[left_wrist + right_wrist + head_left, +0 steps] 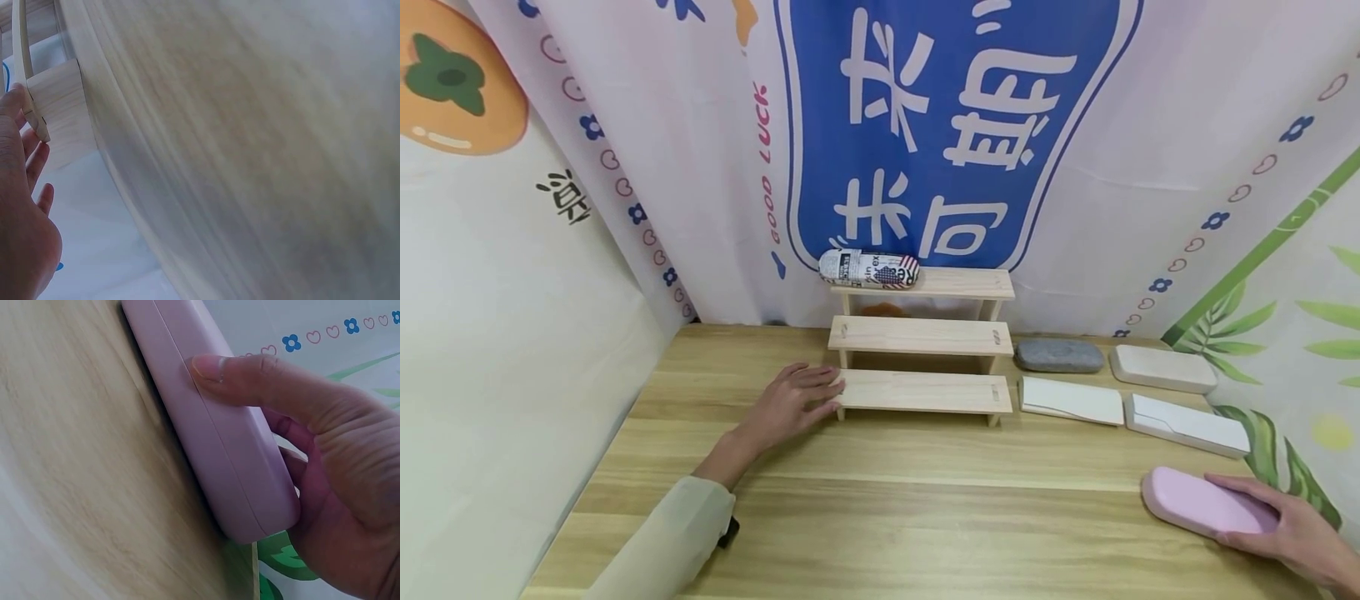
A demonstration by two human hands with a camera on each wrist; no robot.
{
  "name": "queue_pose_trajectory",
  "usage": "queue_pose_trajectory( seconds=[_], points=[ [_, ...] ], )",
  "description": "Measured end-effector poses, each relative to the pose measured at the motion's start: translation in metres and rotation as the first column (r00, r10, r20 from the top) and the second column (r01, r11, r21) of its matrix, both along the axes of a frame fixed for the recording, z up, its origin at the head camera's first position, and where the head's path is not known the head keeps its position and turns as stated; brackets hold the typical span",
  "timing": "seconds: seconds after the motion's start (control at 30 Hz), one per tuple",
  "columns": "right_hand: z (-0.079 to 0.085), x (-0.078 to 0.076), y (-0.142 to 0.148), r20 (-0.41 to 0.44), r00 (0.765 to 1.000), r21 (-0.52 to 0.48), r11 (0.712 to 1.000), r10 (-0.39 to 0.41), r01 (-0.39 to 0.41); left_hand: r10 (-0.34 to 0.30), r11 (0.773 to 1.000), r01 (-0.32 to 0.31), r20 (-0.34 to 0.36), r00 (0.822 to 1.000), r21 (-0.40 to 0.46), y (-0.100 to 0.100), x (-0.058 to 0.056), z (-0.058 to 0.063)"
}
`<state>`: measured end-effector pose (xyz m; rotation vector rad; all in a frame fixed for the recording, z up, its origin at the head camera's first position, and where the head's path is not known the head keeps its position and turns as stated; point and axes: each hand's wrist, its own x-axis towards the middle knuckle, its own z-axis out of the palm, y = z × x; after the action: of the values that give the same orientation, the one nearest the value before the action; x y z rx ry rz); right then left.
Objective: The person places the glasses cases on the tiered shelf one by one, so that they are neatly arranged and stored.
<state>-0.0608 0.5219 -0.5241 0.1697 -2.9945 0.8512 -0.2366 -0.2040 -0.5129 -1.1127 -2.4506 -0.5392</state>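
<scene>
My right hand (1288, 529) grips one end of a pink glasses case (1206, 502) just above or on the tabletop at the right. In the right wrist view the thumb (209, 367) lies along the seam of the closed case, with the other fingers mostly hidden behind it. My left hand (793, 402) touches the left end of the lowest step of a three-step wooden display rack (925, 392), fingers nearly straight. On the left of the rack's top step lies a glasses case with printed lettering (870, 269).
Right of the rack rest a grey case (1060, 356), an off-white case (1163, 368) and two flat white cases, one nearer the rack (1071, 400) and one farther right (1187, 425). Printed curtains (715, 167) hang behind the wooden table (880, 517).
</scene>
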Motion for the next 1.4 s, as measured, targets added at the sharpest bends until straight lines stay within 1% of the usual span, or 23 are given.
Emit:
queue_pose_trajectory(
  seconds=[0.17, 0.37, 0.6, 0.77, 1.0, 1.3, 1.4],
  points=[
    [0.0, -0.001, -0.001, -0.003, 1.0, 0.026, 1.0, -0.009, 0.009, -0.001, 1.0, 0.001, 0.005, 1.0, -0.006, 0.0, -0.001, 0.0],
    [-0.001, -0.006, -0.006, -0.097, 0.995, 0.006, 1.0, 0.018, -0.018, 0.005, 1.0, -0.005, 0.006, 1.0, -0.011, -0.001, -0.001, -0.001],
    [0.013, -0.017, -0.013, -0.198, 0.977, -0.02, 0.996, 0.085, -0.091, 0.006, 1.0, -0.006, 0.004, 1.0, -0.004, -0.001, 0.0, 0.001],
    [0.02, -0.023, -0.018, -0.208, 0.972, -0.026, 0.993, 0.107, -0.115, 0.0, 1.0, 0.0, 0.003, 1.0, 0.002, 0.0, 0.002, 0.003],
    [0.034, -0.035, -0.026, -0.205, 0.973, -0.009, 0.994, 0.106, -0.111, -0.007, 1.0, 0.007, -0.007, 1.0, 0.009, 0.0, 0.002, 0.002],
    [0.053, -0.05, -0.044, -0.24, 0.958, -0.066, 0.982, 0.154, -0.174, 0.005, 1.0, -0.005, 0.003, 1.0, -0.001, -0.001, 0.001, 0.001],
    [0.059, -0.054, -0.049, -0.238, 0.959, -0.051, 0.984, 0.152, -0.169, -0.001, 1.0, 0.001, 0.001, 1.0, 0.004, 0.0, 0.001, 0.001]
  ],
)
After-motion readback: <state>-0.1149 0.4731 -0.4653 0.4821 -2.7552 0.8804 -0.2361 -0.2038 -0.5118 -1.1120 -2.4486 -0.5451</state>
